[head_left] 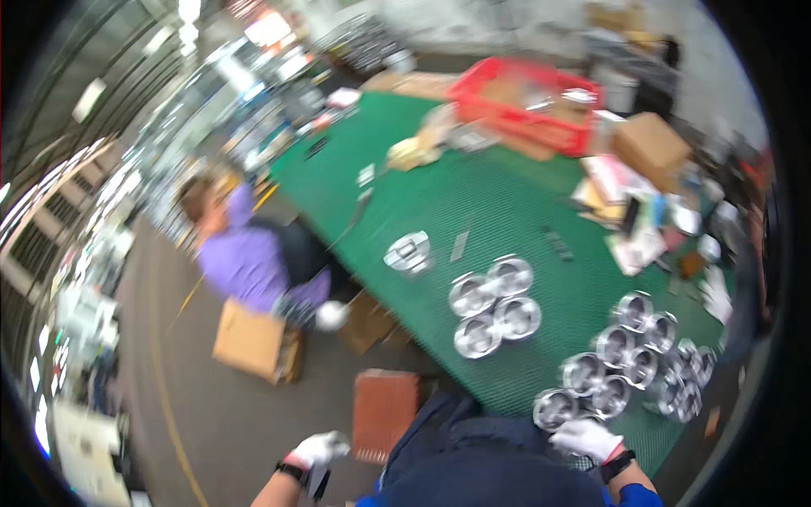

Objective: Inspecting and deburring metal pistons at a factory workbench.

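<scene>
Right hand [585, 439], white-gloved: fingers bent downward at the near rim of the green table [507, 203], right up against the closest of the silver round metal parts [555, 410]. Fingertips partly hidden; cannot tell whether they grip one or only touch. Left hand [317, 448], also gloved: out over the floor, well apart from the table, fingers loosely curled; blur prevents telling if anything is inside.

Edges: table edge slants from beside the right fingers up and away to the left, passing between the hands. Bare green surface shows ahead-left of the right fingers, as far as a cluster of four parts [494, 306]; more green beyond, with a single part [409, 253] farther left, close to the edge.

In the way: parts crowd just ahead and to the right of the right fingers, packed side by side, filling that corner. Beside the left fingers, to their right, a reddish-brown flat-topped block [386, 414] stands between hand and table.

Farther out: loose papers [629, 249], a spare white glove [716, 296] and a cardboard box [650, 152] beyond the packed parts; red crate [549, 131] at the far side. Ahead-left of the left fingers, a co-worker in purple [245, 258] beside an open carton [247, 340].
</scene>
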{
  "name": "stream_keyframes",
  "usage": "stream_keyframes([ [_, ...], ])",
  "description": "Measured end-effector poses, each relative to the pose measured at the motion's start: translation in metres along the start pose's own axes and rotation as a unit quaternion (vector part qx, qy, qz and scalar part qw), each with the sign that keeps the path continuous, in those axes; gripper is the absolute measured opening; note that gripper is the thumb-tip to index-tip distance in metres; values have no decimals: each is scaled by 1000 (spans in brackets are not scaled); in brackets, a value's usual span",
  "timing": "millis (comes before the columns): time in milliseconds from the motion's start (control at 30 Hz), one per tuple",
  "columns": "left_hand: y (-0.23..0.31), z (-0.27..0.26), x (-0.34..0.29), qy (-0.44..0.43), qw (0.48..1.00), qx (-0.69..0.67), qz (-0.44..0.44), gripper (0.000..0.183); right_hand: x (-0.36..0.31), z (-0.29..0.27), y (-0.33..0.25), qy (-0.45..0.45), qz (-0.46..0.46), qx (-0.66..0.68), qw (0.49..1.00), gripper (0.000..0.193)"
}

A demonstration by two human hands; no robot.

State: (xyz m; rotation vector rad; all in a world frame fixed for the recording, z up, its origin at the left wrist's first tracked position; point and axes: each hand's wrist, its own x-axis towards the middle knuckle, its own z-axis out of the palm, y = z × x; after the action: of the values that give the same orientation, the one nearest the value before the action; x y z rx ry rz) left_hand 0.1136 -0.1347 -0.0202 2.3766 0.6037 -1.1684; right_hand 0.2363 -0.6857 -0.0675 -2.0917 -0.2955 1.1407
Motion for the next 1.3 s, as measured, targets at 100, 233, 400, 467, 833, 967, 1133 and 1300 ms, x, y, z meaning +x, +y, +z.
stream_keyframes([
  [100, -47, 10, 70, 15, 977, 122, 173, 39, -10, 42, 26, -71, 9, -75, 995, 48],
  [233, 66, 8, 64, -7, 962, 120, 243, 32, -12, 109, 60, 63, -38, 39, 997, 53],
  [400, 127, 11, 96, -56, 922, 181, 338, 37, -11, 148, 72, 90, -56, 99, 990, 57],
  [467, 123, 3, 96, -68, 912, 215, 342, 38, 7, 166, 75, 67, -51, 45, 995, 59],
  [833, 129, 31, 153, -154, 883, 220, 385, 43, 72, 228, 73, 17, -31, 95, 995, 47],
  [967, 115, 18, 147, -158, 899, 254, 321, 49, 70, 270, 45, 118, 79, 134, 981, 34],
  [1133, 28, -6, 209, -170, 904, 103, 378, 66, 33, 270, 15, 113, 168, 326, 924, 38],
  [1300, 48, -40, 201, -300, 924, 162, 173, 51, 12, 324, 2, 48, 187, 719, 667, 39],
])
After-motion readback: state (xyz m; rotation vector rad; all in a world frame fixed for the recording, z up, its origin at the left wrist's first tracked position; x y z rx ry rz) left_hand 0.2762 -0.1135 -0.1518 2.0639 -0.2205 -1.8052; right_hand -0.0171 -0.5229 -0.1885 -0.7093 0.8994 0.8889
